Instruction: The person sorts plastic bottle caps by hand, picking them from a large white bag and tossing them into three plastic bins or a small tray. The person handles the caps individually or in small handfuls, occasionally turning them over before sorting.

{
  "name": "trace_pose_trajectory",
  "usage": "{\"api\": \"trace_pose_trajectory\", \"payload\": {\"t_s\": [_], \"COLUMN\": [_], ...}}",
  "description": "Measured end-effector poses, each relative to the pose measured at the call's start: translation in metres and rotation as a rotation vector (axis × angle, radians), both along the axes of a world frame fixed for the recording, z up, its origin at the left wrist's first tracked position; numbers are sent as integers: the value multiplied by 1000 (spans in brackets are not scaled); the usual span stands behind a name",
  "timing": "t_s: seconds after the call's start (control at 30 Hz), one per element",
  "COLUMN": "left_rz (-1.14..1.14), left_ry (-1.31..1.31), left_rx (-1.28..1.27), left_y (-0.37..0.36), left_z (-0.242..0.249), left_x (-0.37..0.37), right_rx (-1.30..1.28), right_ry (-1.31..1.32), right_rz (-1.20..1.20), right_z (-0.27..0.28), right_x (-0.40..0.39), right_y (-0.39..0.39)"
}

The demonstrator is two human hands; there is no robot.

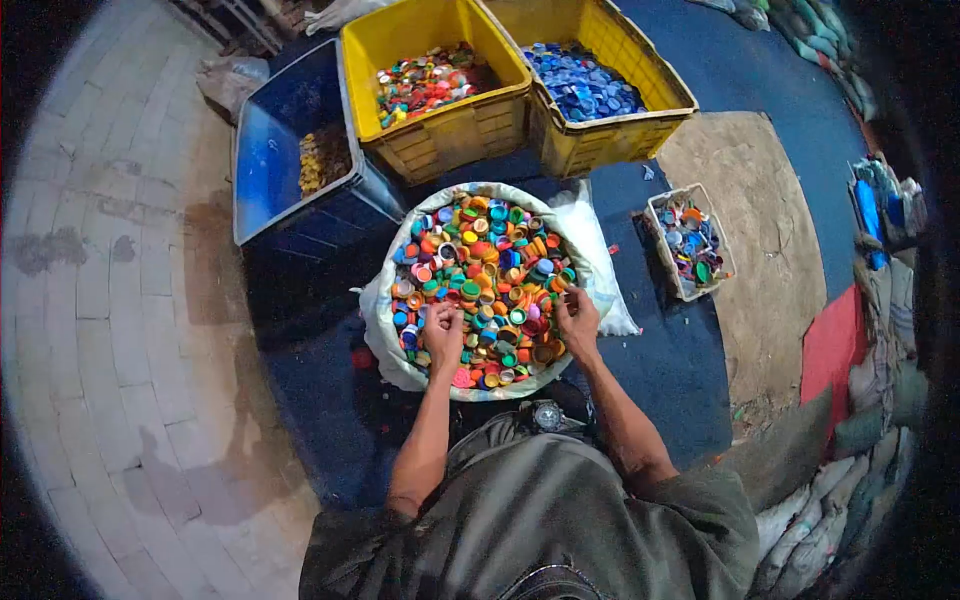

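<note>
In the head view, dark blue matting (690, 370) covers the floor under the work, with pale paving (100, 330) on the left and a worn brown sheet (775, 250) on the right. A red piece (833, 350) and stacked sacks (820, 520) line the far right side.

The open sack (378, 335), full of multicoloured caps (485, 255), stands upright in the middle, directly in front of the person (600, 520). 3 bins crowd its far side: a blue bin (262, 150) with yellowish pieces, its near corner close to the sack's rim, and 2 yellow bins, the left yellow bin (450, 140) with mixed, largely red and white pieces and the right yellow bin (600, 145) with blue pieces. A white bag (597, 250) lies against the sack's right side, between it and a small white basket (711, 292) of mixed pieces.

The left hand (443, 335) is over the caps near the sack's left side, fingers bent and drawn together; whether it pinches a cap cannot be told. The right hand (578, 318) is at the right edge of the caps, beside the rim, fingers curled; its grip cannot be told either.
</note>
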State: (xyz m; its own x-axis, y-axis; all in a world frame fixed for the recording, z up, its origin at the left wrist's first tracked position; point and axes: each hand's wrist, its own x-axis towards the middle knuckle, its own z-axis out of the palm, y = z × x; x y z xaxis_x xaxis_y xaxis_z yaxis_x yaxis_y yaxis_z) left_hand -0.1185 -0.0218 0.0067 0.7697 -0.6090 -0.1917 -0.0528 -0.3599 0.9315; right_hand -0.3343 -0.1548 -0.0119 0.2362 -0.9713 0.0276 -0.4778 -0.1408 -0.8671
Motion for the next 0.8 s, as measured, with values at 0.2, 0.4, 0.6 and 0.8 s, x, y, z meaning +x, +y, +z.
{"api": "trace_pose_trajectory", "payload": {"t_s": [0.2,0.4,0.6,0.8], "left_rz": [-143,-450,-545,-314], "left_ry": [-443,-662,-639,-403], "left_rx": [123,321,358,88], "left_y": [-5,-31,-45,-40], "left_z": [4,11,19,24], "left_x": [2,19,22,8], "right_rx": [-30,37,78,-1], "right_ry": [20,-81,-47,-54], "right_rz": [77,91,127,154], "right_z": [12,31,30,29], "right_x": [12,5,-9,5], "right_y": [22,40,49,46]}}
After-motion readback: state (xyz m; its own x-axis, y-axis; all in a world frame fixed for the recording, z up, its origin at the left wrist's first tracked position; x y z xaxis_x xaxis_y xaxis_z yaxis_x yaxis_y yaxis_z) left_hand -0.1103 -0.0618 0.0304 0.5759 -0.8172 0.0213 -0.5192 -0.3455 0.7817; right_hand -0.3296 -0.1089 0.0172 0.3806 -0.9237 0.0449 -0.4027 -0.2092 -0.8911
